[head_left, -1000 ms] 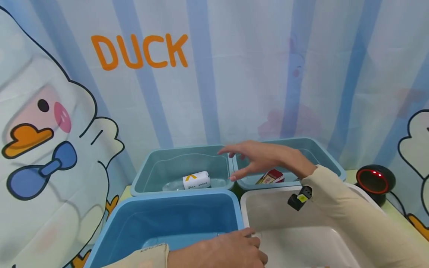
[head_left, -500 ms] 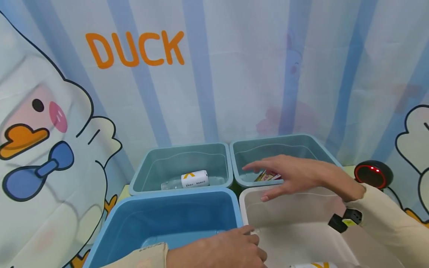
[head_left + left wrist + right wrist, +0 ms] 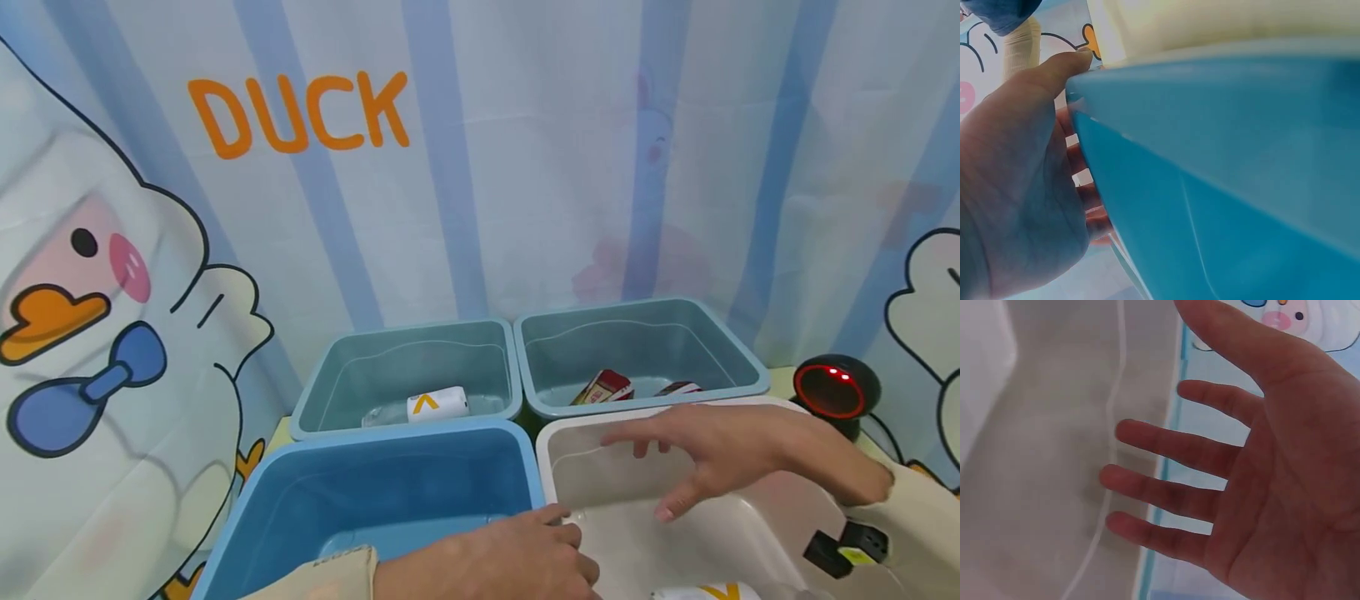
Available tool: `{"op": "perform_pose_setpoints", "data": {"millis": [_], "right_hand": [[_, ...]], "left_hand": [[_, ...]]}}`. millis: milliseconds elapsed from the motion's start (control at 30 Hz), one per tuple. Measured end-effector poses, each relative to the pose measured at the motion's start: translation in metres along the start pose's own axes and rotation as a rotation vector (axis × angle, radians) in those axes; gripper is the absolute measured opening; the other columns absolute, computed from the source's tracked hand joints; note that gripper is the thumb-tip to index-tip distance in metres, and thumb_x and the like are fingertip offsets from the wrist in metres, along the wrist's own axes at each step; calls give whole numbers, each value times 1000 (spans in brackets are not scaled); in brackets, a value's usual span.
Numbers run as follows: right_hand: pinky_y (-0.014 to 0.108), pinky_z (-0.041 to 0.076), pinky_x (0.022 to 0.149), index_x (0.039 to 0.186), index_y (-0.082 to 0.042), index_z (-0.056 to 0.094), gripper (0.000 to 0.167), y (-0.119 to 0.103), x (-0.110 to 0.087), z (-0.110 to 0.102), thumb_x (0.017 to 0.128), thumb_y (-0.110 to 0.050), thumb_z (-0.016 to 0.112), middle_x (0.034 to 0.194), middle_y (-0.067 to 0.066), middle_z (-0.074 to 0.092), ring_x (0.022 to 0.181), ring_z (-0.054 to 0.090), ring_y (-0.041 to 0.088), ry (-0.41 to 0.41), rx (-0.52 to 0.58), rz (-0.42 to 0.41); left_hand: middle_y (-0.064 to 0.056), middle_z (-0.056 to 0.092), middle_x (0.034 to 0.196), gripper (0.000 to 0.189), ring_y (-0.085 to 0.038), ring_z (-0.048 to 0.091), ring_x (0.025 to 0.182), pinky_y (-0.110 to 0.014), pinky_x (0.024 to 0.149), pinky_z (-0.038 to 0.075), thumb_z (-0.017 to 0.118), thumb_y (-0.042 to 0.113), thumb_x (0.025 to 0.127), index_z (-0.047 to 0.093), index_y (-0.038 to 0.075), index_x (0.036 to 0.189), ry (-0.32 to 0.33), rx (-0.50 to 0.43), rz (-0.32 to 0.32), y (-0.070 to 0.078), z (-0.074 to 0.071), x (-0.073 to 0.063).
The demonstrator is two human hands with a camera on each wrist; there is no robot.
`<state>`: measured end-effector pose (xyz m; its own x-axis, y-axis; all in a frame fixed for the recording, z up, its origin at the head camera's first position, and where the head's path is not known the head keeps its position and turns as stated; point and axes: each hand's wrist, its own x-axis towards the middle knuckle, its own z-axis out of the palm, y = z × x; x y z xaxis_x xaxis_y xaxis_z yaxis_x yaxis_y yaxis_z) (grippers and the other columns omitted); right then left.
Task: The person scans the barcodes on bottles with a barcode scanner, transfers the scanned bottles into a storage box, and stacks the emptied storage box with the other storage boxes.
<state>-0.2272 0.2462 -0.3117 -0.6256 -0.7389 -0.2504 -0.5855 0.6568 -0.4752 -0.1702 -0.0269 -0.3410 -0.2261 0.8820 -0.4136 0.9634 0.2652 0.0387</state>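
Note:
My left hand rests over the shared edge of the blue bin and the white bin. In the left wrist view its thumb lies at the blue bin's rim and the other fingers pass behind the wall. My right hand hovers over the white bin, fingers spread and thumb apart, holding nothing; the right wrist view shows a bare palm. Below it, a clear plastic bottle with a white label and yellow mark lies in the white bin, cut off by the frame's bottom.
Behind stand two teal bins. The left one holds another white-labelled bottle; the right one holds a red box and a second small pack. A black round device with a red ring stands at right. A printed curtain hangs behind.
My right hand has drawn back from over the teal bins toward the right and nearer, above the white bin. The bottle there has come into view. The left hand stays in place.

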Motion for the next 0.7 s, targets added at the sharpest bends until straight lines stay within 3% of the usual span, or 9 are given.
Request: {"op": "perform_pose_setpoints", "data": {"millis": [167, 333, 433, 567, 700], "right_hand": [[30, 55, 82, 150, -41, 49, 81, 12, -6, 12, 79, -50, 88, 122, -20, 62, 102, 60, 2, -114, 27, 87], [32, 55, 84, 148, -39, 50, 80, 25, -12, 23, 78, -43, 90, 121, -18, 62, 102, 60, 4, -178, 103, 135], [30, 55, 83, 147, -37, 50, 81, 32, -13, 27, 77, -42, 91, 123, -17, 61, 101, 59, 4, -187, 121, 120], [27, 55, 80, 143, -44, 51, 83, 39, -13, 34, 72, -45, 93, 123, -20, 59, 100, 58, 2, -240, 76, 133], [38, 56, 85, 137, -55, 53, 80, 42, -10, 41, 68, -51, 93, 115, -23, 61, 98, 57, 2, -312, -24, 222]], "left_hand": [[27, 63, 129, 57, 4, 56, 119, -30, 116, 32, 70, 61, 88, 63, 42, 141, 14, 6, -14, 2, 1, 0], [27, 62, 130, 58, 4, 55, 119, -31, 117, 32, 70, 62, 87, 63, 43, 141, 4, 9, -15, 2, 1, 0], [27, 61, 131, 59, 4, 55, 120, -31, 117, 32, 71, 61, 86, 62, 43, 142, 0, 3, -17, 1, 1, 1], [27, 61, 132, 59, 3, 55, 121, -31, 117, 32, 71, 60, 87, 62, 42, 142, -3, -5, -21, 1, 2, 2], [27, 61, 132, 59, 2, 55, 122, -33, 117, 32, 70, 61, 87, 62, 43, 142, -7, -12, -33, 1, 2, 3]]}}
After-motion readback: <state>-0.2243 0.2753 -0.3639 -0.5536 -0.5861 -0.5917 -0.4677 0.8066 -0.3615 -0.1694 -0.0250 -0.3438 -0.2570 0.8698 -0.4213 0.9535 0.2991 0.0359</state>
